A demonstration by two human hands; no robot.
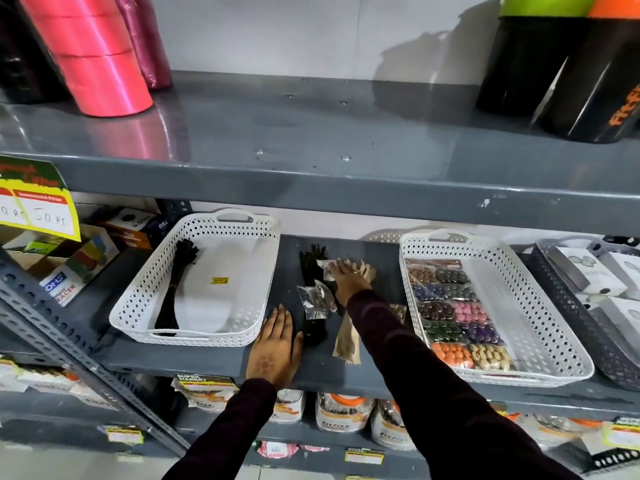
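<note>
Two hands of ours are on the grey shelf (346,374), just right of the white basket (187,336). Our left hand (275,344) lies flat beside the basket's near corner, fingers straight and close together. Farther right of the basket, our right hand (346,280) rests with straight, slightly spread fingers on a clear packet (322,268) and a tan bundle (346,342), next to a black bundle (310,261).

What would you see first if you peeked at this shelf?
Probably the shiny pink ribbon rolls, top left, and the colourful beads in the white basket on the right of the middle shelf. Left of that basket, the right hand reaches onto small packets, while the left hand lies flat on the shelf.
</note>
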